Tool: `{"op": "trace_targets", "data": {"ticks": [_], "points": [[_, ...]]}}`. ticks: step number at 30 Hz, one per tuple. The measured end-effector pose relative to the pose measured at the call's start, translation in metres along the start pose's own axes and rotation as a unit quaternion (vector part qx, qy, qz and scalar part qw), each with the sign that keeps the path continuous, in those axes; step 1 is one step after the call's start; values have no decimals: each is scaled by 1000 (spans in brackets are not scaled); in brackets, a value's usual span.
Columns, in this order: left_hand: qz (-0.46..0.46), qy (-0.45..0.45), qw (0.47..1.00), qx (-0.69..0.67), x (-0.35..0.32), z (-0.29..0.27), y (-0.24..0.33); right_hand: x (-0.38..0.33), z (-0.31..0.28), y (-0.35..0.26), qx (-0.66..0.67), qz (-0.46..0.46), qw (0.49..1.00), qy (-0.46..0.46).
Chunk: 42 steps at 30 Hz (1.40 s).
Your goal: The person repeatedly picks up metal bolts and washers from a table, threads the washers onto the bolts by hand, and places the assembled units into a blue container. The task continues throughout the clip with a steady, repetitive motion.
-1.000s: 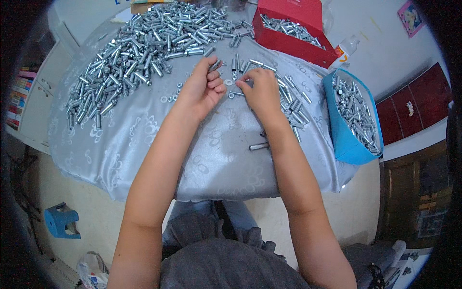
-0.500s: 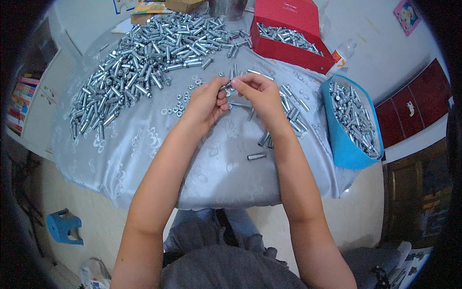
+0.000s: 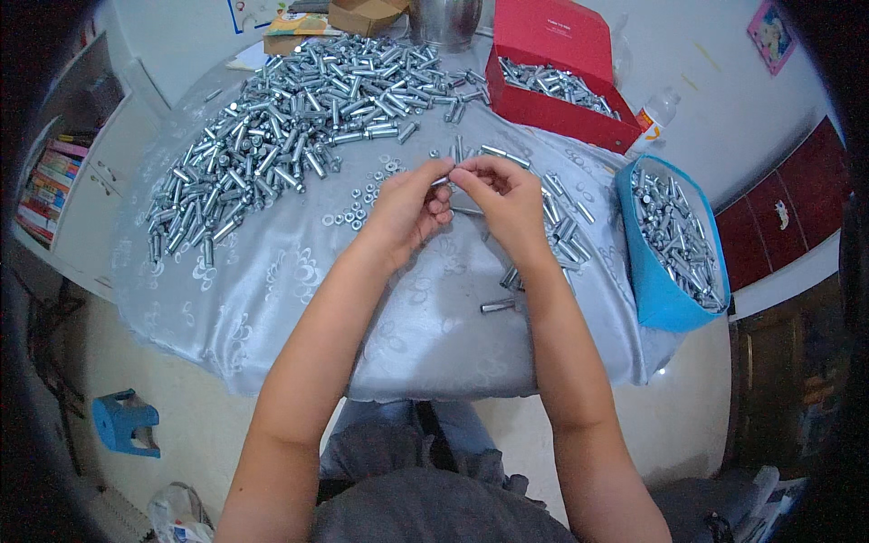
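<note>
My left hand (image 3: 409, 210) is closed round a small silver metal anchor bolt (image 3: 441, 182), its thumb and index finger pinching the piece. The fingertips of my right hand (image 3: 507, 204) are pinched together and meet the left thumb at the bolt's end, hiding whatever small part they hold. Left of my hands lie loose nuts and washers (image 3: 355, 215). Silver sleeves (image 3: 568, 240) are scattered beside and beneath my right wrist, and a single sleeve (image 3: 497, 306) lies nearer to me.
A large heap of metal anchor bolts (image 3: 299, 118) covers the far left of the cloth-covered table (image 3: 226, 308). Metal pieces fill a red box (image 3: 566, 118) at the back and a blue fabric bin (image 3: 674, 303) on the right. A plastic bottle (image 3: 654, 118) stands between them.
The whole view has shifted slightly, so everything sits a little further right and lower. My hands remain together at the bolt, with only small finger movements.
</note>
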<state>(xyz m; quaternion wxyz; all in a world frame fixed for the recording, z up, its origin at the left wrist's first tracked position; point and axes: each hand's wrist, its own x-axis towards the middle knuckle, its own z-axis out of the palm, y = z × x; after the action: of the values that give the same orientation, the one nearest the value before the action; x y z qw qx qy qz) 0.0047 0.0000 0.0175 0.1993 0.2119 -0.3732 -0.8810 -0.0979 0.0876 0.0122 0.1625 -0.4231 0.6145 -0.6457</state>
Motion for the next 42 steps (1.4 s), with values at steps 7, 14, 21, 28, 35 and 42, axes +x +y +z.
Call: {"op": "trace_targets", "data": {"ticks": [7, 14, 21, 28, 35, 42], "points": [[-3, -14, 999, -32, 3, -4, 3, -2, -5, -9, -48, 13, 999, -20], [17, 6, 992, -123, 13, -23, 7, -7, -17, 10, -376, -114, 904, -168], [29, 11, 998, -61, 12, -16, 4, -7, -13, 11, -389, -139, 895, -169], [49, 37, 998, 33, 3, -7, 4, -5, -11, 10, -362, -147, 912, -127], [96, 72, 980, 159, 5, -7, -1, 0, -6, -4, 46, 5, 999, -12], [81, 43, 989, 117, -2, -5, 1, -2, -5, -14, 95, 114, 987, -55]]}}
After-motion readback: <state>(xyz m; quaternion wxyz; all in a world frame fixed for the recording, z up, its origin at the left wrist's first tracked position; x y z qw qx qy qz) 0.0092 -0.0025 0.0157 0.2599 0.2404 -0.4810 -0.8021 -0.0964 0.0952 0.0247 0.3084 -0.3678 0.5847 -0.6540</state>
